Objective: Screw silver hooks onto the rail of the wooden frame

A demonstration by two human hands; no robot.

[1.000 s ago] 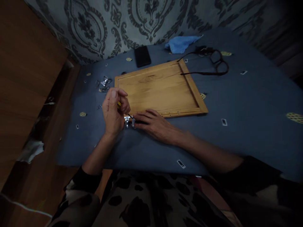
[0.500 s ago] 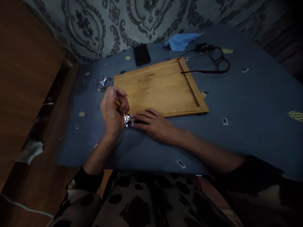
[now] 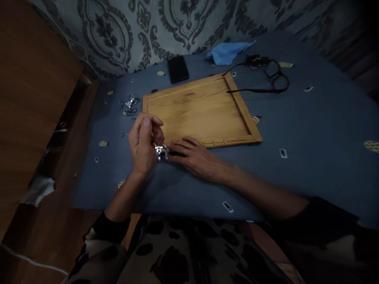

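My left hand [image 3: 142, 145] is closed around a screwdriver [image 3: 152, 137]. A bit of its yellow handle shows between the fingers, and the thin shaft slants down to the right. Its tip reaches a shiny metal hinge [image 3: 159, 153] at the near left edge of a framed wooden panel [image 3: 195, 114]. Stretched out flat, the fingers of my right hand [image 3: 198, 159] lie along that near edge, with the fingertips touching the right side of the hinge. The panel lies flat, and several small holes show along its near rail.
Loose metal hinges and small hardware [image 3: 129, 103] lie left of the panel. Behind it are a black phone-like object [image 3: 178, 69] and a blue cloth [image 3: 227, 53]. Eyeglasses [image 3: 274, 75] rest at the back right, one temple over the panel. A patterned cloth [image 3: 314, 126] covers the table.
My left hand has dipped slightly and turned a little with the screwdriver, whose tip stays at the hinge. The right hand keeps its place; the whole view has shifted slightly.
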